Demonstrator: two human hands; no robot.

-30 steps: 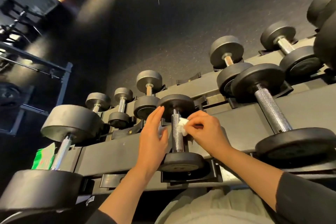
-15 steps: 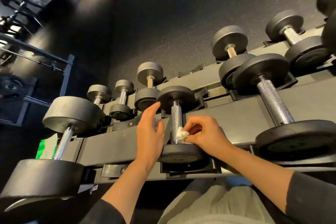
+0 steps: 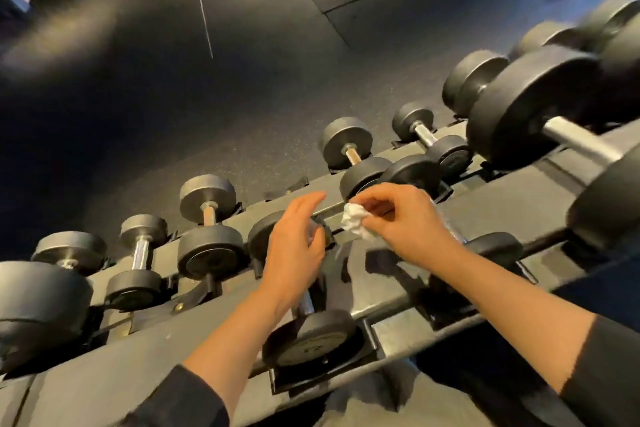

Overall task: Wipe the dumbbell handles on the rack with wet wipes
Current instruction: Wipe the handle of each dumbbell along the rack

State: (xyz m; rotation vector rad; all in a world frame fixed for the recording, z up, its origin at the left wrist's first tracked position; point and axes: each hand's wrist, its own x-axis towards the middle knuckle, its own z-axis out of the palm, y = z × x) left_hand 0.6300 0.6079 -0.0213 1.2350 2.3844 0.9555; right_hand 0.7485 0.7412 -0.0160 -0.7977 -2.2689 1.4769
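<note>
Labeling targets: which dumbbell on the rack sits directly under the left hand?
The small dumbbell on the near rail: the left hand covers its handle, with only its near head and a bit of chrome showing. The others sit clear of that hand. The right hand pinches the wipe.

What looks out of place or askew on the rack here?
Nothing stands out. The dumbbells sit in their cradles on the rack. The right hand pinches a crumpled wipe; the left hand hovers open.
</note>
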